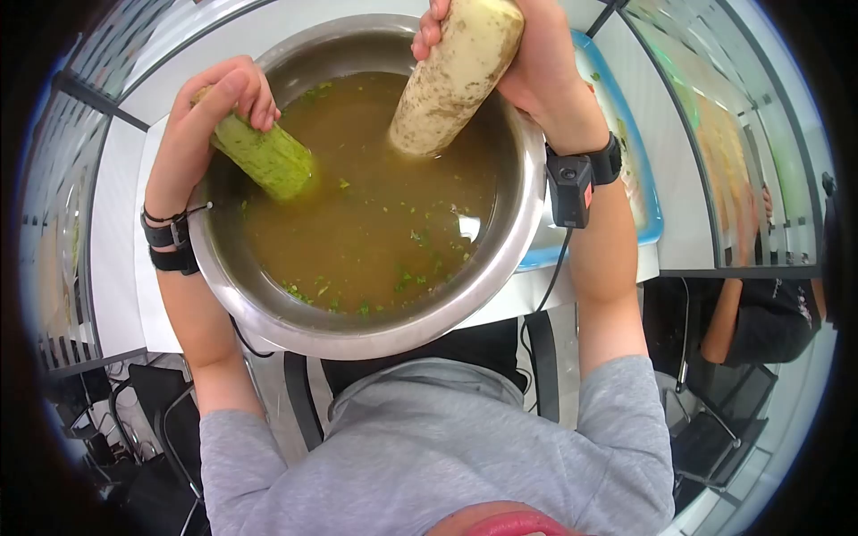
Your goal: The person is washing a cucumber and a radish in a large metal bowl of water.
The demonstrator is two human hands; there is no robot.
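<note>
White table point(154, 308), round metal basin point(357, 342), murky water point(357, 232), mottled radish point(458, 76), green vegetable point(265, 159)

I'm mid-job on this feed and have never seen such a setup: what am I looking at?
There's no robot: these are a person's two bare hands, seen by one head-worn camera looking forward and down. That's why the grey sleeves come in from below. On the white table sits a wide, round, silver metal basin of murky brown water. The left hand grips a long green vegetable; the right hand holds a thick off-white root with brown marks. Both lower ends meet the water. Right of the basin lies a blue-rimmed tray.
</note>
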